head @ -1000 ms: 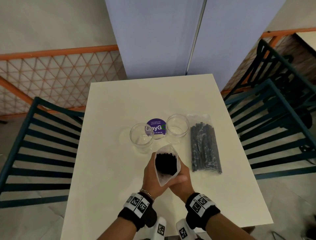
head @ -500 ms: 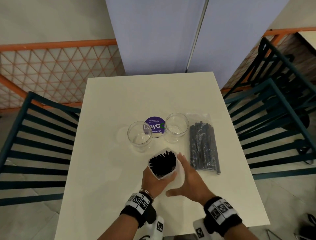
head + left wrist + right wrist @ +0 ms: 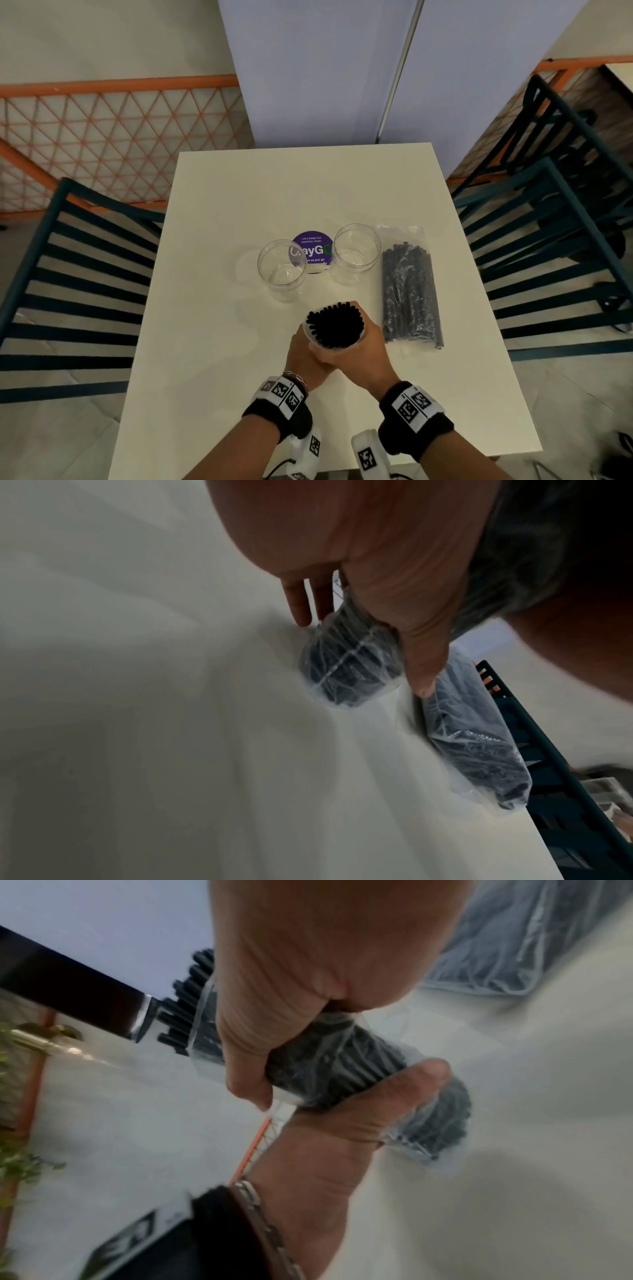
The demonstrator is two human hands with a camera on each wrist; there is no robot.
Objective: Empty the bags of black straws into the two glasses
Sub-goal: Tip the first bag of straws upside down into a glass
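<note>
On white table (image 3: 239,342), both hands' fingers (image 3: 246,1080) grip opened straw bag (image 3: 335,327) upright.

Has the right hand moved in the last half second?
Yes. The right hand has swung left, away from the flat bag lying on the table, and now wraps the upright bag beside the left hand.
</note>
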